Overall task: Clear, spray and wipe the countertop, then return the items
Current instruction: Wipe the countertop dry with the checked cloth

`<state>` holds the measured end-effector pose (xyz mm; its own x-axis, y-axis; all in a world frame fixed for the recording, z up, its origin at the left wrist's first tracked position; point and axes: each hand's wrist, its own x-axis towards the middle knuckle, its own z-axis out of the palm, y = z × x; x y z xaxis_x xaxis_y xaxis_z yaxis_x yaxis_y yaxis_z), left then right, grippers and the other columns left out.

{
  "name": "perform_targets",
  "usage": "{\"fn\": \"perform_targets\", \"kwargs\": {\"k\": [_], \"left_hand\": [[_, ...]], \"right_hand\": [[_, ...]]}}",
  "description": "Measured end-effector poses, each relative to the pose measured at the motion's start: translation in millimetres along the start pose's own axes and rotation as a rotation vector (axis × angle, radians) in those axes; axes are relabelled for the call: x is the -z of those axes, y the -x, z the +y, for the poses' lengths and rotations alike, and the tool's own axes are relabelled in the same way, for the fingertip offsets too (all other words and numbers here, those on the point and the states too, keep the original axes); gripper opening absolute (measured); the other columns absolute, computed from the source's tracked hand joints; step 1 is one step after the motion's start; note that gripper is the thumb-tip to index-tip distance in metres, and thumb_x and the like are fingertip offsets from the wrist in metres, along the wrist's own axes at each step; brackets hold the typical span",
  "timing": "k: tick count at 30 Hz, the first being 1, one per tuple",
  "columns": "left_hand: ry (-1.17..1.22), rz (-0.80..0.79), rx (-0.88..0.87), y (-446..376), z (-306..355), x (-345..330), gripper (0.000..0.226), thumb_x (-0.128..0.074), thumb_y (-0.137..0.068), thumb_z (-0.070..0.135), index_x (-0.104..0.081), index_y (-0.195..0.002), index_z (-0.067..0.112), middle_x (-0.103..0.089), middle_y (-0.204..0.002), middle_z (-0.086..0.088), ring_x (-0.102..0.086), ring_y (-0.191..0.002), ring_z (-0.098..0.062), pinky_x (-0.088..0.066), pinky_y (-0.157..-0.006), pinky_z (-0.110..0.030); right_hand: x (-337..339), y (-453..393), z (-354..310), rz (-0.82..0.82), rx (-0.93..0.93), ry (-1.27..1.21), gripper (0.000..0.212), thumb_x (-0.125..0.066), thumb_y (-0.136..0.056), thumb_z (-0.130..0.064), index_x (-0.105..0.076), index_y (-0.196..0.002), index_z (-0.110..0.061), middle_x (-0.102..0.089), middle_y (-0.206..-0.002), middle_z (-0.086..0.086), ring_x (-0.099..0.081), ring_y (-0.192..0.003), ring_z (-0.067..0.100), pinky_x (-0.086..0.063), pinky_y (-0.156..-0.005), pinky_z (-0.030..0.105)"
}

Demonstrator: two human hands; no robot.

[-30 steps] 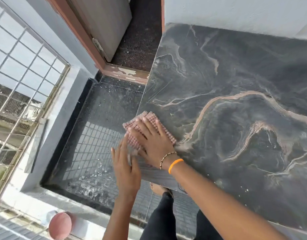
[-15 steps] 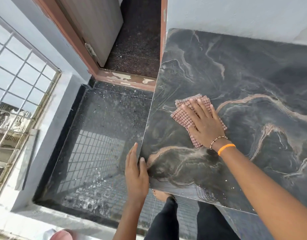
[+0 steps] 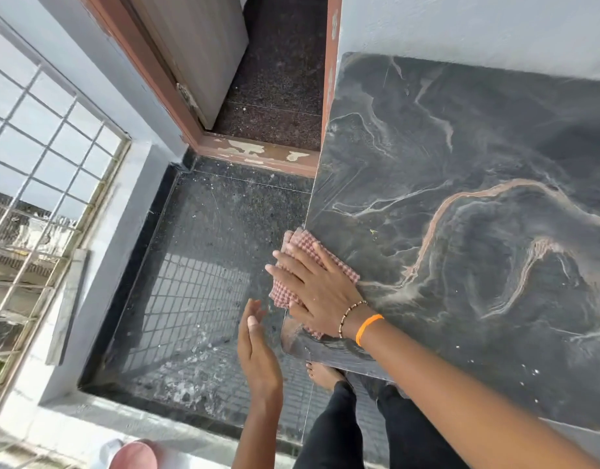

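The dark marbled countertop (image 3: 477, 231) fills the right of the view. A pink checked cloth (image 3: 303, 247) lies at its left edge and hangs partly over it. My right hand (image 3: 320, 289) presses flat on the cloth with straight, spread fingers; a bead bracelet and an orange band sit at the wrist. My left hand (image 3: 258, 353) is held just off the counter's left edge, below the cloth, palm turned toward the edge, fingers straight, holding nothing.
Left of the counter is a dark speckled floor (image 3: 207, 265) with scattered debris. A wooden door and its brown threshold (image 3: 258, 154) are at the back. A barred window (image 3: 38, 164) runs along the left. A pink round object (image 3: 132, 455) sits at the bottom left. My bare foot (image 3: 322, 374) stands below the counter.
My right hand has swept the cloth from the counter's middle left back to its left edge. My left hand has come off the edge and now hovers beside it.
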<state>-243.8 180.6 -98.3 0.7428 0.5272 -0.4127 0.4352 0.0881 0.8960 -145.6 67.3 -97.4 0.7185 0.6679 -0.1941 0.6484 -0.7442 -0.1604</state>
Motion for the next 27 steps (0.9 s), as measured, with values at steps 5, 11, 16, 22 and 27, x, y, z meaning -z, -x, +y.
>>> {"fn": "perform_targets", "kwargs": {"k": [5,11,16,22,27], "left_hand": [[-0.041,-0.020,-0.014,1.6,3.6,3.0,0.039,-0.029,-0.100,0.030,-0.048,-0.132,0.019,-0.053,-0.133,0.003,-0.048,-0.123,-0.011,-0.038,-0.103,-0.031],[-0.041,-0.093,0.014,0.5,0.6,6.7,0.028,-0.040,-0.097,0.019,-0.063,-0.109,0.028,-0.064,-0.112,0.012,-0.059,-0.107,-0.002,-0.046,-0.092,-0.023],[-0.011,-0.142,0.030,0.0,-3.3,7.3,0.026,-0.044,-0.095,0.013,-0.069,-0.097,0.020,-0.069,-0.101,-0.001,-0.064,-0.097,-0.015,-0.049,-0.083,-0.027],[0.064,-0.221,0.038,-3.4,-4.1,13.8,0.033,-0.045,-0.090,-0.001,-0.071,-0.094,0.019,-0.069,-0.101,-0.003,-0.063,-0.096,-0.005,-0.046,-0.076,-0.008],[0.067,-0.203,0.103,6.5,-7.8,21.8,0.032,-0.040,-0.089,-0.005,-0.067,-0.097,0.010,-0.069,-0.104,-0.008,-0.062,-0.100,-0.016,-0.047,-0.087,-0.023]], "right_hand": [[-7.5,42.1,29.4,0.013,-0.021,0.046,0.075,-0.033,-0.082,-0.044,-0.004,-0.149,-0.030,-0.005,-0.159,0.001,-0.005,-0.146,0.023,-0.004,-0.117,0.050],[7.9,66.9,106.0,0.056,-0.471,0.015,0.069,-0.020,-0.081,-0.043,-0.002,-0.146,-0.030,-0.011,-0.158,0.003,-0.011,-0.146,0.025,-0.007,-0.117,0.048],[-1.3,101.6,94.9,0.104,-0.754,-0.067,0.072,-0.016,-0.080,-0.044,-0.015,-0.148,-0.021,-0.013,-0.158,0.008,-0.011,-0.145,0.029,-0.009,-0.116,0.051],[-8.7,76.2,8.6,0.076,-0.723,-0.060,0.072,-0.030,-0.081,-0.041,-0.021,-0.147,-0.015,-0.020,-0.155,0.014,-0.019,-0.143,0.034,-0.015,-0.114,0.057],[-9.4,36.8,-50.8,0.054,-0.414,-0.066,0.073,-0.026,-0.078,-0.046,-0.023,-0.146,-0.018,-0.021,-0.156,0.010,-0.020,-0.143,0.030,-0.013,-0.113,0.055]]}}
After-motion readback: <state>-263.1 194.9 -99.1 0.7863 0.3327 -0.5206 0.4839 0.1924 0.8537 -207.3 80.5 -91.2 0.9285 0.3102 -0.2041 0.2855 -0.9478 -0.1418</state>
